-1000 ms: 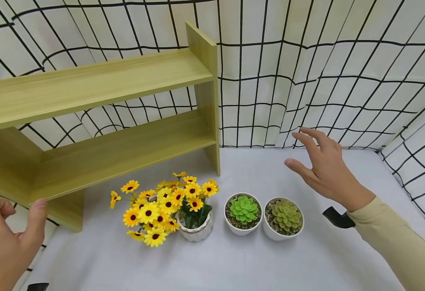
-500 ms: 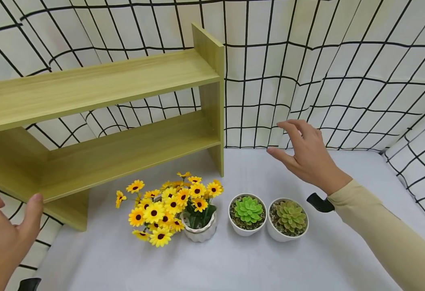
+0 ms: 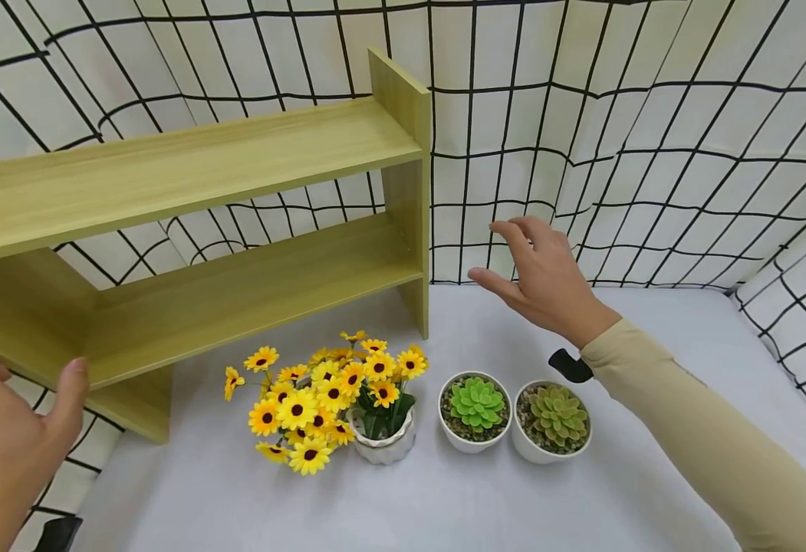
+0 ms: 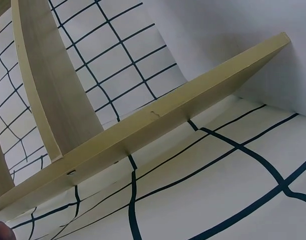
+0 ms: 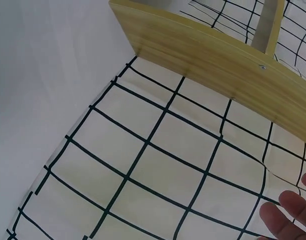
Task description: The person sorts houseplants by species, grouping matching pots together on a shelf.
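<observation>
Since a second ago, my right grip [image 3: 547,277] has come leftward through the air, nearer the right panel [image 3: 409,207] of the wooden shelf [image 3: 251,284], while my left grip [image 3: 12,437] has stayed by the shelf's left end. My right grip is held wide, thumb and fingers well apart, with a gap between its fingertips and that panel. My left grip is wide too, thumb standing off from the fingers; the view's edge cuts part of it, and I cannot tell whether it touches the shelf. The shelf stands toward the back left of the white surface [image 3: 306,514], its boards set between side panels, with room beneath the lower one. Grid-patterned cloth [image 3: 616,184] rises behind. In front of the lower board's edge, yellow flowers [image 3: 316,399] lean left out of a scalloped pot [image 3: 383,448], their rightmost blooms near the right panel's foot. Right of them sit the bright green succulent [image 3: 475,405] and, just beside it, the duller succulent [image 3: 557,416].
</observation>
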A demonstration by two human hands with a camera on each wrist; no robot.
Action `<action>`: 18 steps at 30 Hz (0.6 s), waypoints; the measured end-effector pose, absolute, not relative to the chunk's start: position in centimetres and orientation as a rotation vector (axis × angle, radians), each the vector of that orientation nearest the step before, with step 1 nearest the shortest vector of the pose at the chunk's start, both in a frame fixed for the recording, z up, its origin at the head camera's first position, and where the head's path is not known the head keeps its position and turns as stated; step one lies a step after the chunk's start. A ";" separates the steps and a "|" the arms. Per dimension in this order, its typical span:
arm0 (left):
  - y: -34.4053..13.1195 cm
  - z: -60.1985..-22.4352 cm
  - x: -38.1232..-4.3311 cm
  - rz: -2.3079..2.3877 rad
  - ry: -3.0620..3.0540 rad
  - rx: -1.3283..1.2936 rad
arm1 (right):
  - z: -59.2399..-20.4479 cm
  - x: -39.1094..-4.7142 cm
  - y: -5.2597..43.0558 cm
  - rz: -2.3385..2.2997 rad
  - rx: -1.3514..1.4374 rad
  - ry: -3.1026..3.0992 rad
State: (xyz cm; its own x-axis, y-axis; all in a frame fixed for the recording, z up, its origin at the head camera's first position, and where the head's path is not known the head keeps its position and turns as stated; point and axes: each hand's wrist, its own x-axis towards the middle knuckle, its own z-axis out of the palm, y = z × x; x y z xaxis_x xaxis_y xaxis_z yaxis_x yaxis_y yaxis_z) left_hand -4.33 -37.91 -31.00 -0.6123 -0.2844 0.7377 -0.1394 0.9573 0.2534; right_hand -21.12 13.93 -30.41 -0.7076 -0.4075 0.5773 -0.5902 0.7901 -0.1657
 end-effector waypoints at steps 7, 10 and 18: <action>-38.8 -31.3 -4.6 -0.192 -2.193 0.221 | -30.1 -22.1 11.5 0.431 0.752 -2.466; -39.2 -31.5 -4.9 -0.221 -2.167 0.233 | -30.1 -22.6 10.6 0.408 0.768 -2.458; -39.1 -31.5 -5.3 -0.050 -2.106 0.152 | -30.2 -23.6 8.3 0.373 0.803 -2.439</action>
